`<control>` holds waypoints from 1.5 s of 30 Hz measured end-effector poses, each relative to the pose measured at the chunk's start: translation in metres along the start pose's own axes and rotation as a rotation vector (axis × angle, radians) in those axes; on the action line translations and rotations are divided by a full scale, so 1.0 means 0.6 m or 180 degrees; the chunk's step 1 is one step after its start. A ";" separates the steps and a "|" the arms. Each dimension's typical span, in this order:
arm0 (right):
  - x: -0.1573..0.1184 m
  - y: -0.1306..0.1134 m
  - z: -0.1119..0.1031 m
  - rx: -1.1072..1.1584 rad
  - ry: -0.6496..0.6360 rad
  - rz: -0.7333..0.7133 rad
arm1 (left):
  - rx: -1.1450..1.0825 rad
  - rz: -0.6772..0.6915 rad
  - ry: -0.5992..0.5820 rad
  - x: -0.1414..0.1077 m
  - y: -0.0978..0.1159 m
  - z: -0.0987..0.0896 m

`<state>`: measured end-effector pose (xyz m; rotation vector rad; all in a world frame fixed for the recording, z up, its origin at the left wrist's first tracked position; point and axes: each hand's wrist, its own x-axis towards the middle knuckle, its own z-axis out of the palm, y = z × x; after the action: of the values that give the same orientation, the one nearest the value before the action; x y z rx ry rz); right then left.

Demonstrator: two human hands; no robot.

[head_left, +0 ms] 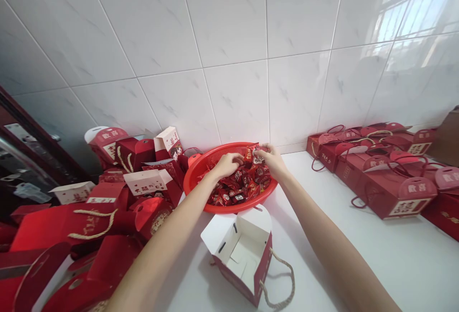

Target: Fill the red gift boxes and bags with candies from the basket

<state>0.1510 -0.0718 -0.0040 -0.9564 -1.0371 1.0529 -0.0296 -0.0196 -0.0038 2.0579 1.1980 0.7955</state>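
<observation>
A red plastic basket [195, 202] holds many small red wrapped packets [238, 188]. Over its left part is my left hand [229, 165], fingers curved and apart above the packets, with nothing visible in them. My right hand [270, 159], at the basket's right rim, pinches a red packet [257, 158] between thumb and fingers. In front of the basket stands an open gift box [247, 250], white inside and dark red outside, with a rope handle [292, 278] hanging on its right side. No packets show inside the box.
Red gift boxes and bags [89, 226] are heaped on the left. Several closed red boxes with cord handles [383, 183] stand in rows at the right. A tiled wall [236, 97] rises behind the white table [322, 197]. A brown object [444, 140] sits at the far right.
</observation>
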 end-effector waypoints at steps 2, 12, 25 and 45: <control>-0.001 -0.002 0.000 0.0037 0.0084 0.0037 | 0.0409 -0.0121 -0.0332 -0.004 -0.011 -0.006; -0.006 -0.011 0.004 0.0166 0.0185 0.0166 | 0.0355 -0.0115 -0.0416 -0.014 -0.010 -0.032; -0.013 -0.022 0.006 0.0439 -0.0054 0.0302 | -0.1067 0.0145 0.0360 -0.018 0.024 -0.027; -0.078 -0.128 0.014 -0.0181 -0.1756 -0.0089 | -0.2516 -0.0156 -0.0289 -0.027 0.053 -0.043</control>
<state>0.1514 -0.1333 0.0622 -0.7035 -1.5319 1.3054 -0.0388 -0.0411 0.0333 1.3864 0.7081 0.9460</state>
